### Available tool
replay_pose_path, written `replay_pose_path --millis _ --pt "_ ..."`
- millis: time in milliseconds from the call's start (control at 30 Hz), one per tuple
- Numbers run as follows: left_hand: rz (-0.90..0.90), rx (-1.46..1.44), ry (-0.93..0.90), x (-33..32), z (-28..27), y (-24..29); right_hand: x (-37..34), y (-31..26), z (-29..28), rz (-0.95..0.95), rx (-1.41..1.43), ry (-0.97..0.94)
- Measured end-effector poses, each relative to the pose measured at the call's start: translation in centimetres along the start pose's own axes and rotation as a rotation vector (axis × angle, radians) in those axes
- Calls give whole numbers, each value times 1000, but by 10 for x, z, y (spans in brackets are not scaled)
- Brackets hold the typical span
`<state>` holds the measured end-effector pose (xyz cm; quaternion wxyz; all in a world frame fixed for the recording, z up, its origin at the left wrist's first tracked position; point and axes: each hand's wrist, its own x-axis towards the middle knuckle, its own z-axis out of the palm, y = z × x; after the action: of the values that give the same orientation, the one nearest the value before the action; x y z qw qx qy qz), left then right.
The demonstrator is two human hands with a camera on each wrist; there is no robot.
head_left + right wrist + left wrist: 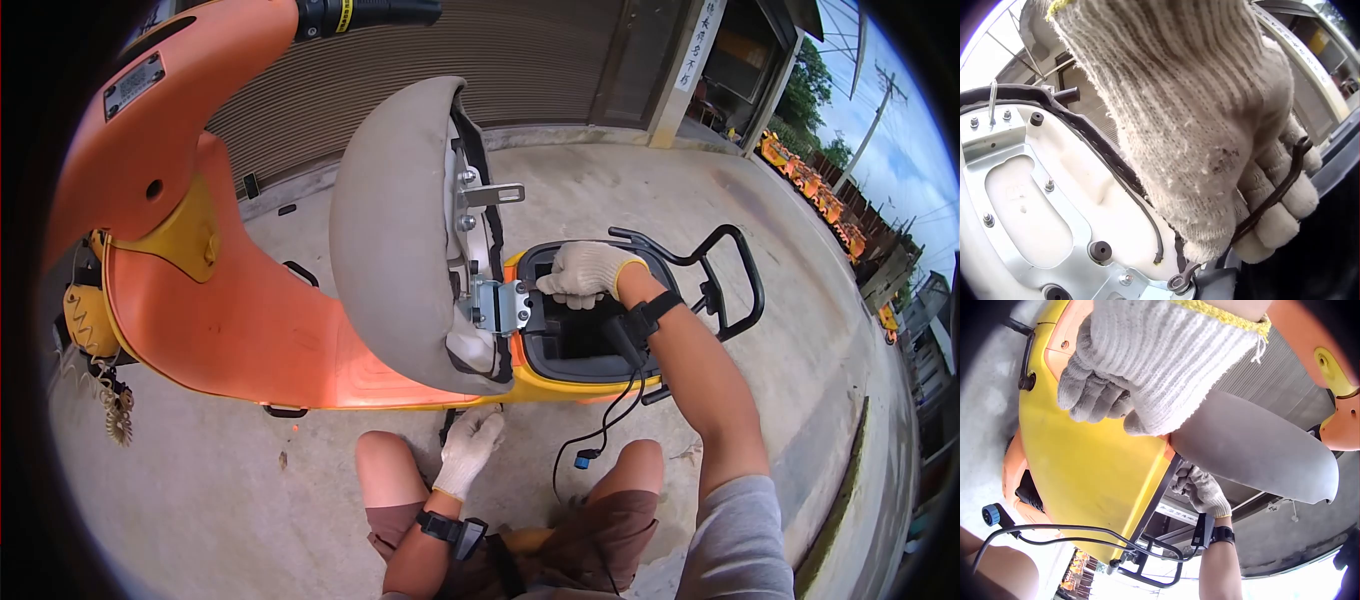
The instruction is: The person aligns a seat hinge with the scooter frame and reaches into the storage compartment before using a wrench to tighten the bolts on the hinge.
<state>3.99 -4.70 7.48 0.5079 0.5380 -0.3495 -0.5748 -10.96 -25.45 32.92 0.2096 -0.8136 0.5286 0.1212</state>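
Note:
The gloved right hand (585,272) is at the front edge of the open under-seat compartment (640,372), beside the metal seat hinge (497,305). In the right wrist view, this hand (1210,131) grips a dark wrench (1269,201) between thumb and fingers; the wrench's ring end sits at a bolt (1179,283) on the hinge. The gloved left hand (470,452) is low beside the scooter's side, below the raised grey seat (400,230). Seen in the left wrist view, its fingers (1088,394) hang loosely curled before the yellow side panel (1085,465), with nothing visible in them.
A black cable with a blue-ended connector (583,461) hangs from the compartment's near side. A black rear rack (745,270) stands behind the compartment. The orange footboard (230,320) lies left of the seat. The person's knees (388,460) are close to the scooter. A shutter (540,70) stands beyond.

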Motion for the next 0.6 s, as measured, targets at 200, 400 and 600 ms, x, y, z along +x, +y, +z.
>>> replay_pose_path --millis 200,400,600 --pt "37 100 -101 -1 -6 8 -20 -26 112 42 1268 164" --pt "-3 26 -53 -6 4 -7 -13 -56 128 -33 1780 56" --pt "-3 -35 -12 -5 1 -12 -36 -6 77 -245 740 313"
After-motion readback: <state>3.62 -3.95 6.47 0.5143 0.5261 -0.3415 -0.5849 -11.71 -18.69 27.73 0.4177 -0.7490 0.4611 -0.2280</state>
